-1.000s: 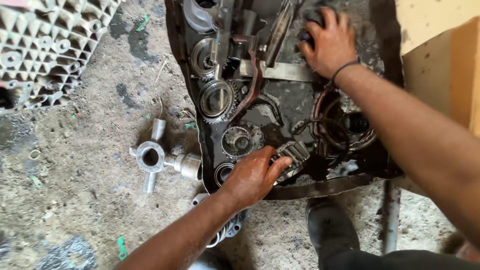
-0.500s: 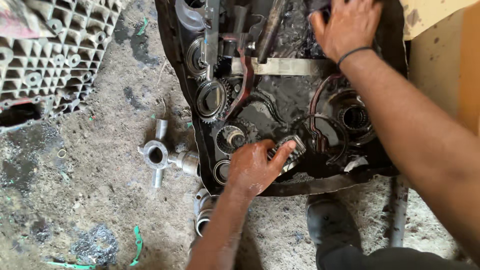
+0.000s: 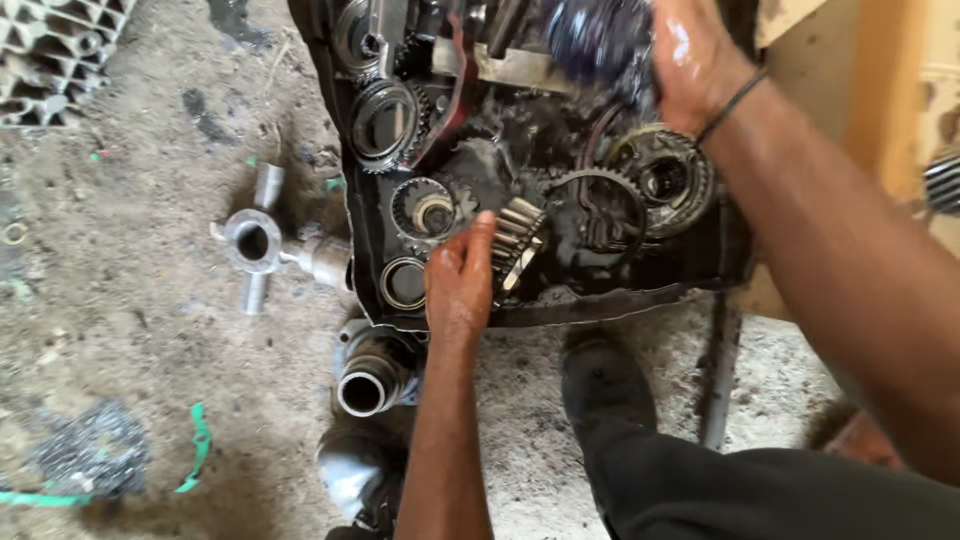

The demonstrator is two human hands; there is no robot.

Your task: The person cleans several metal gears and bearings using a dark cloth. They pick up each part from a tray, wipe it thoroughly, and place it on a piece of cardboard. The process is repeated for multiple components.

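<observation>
Right hand (image 3: 690, 60) now higher, blurred.

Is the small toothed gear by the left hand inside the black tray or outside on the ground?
Inside. The gear lies within the black tray, and the left hand grips it.

Silvery gear (image 3: 517, 243), seemingly black tray (image 3: 610, 300).

Metal cross-piece (image 3: 255, 243) (grey) lies near green strap (image 3: 200, 445).
</observation>
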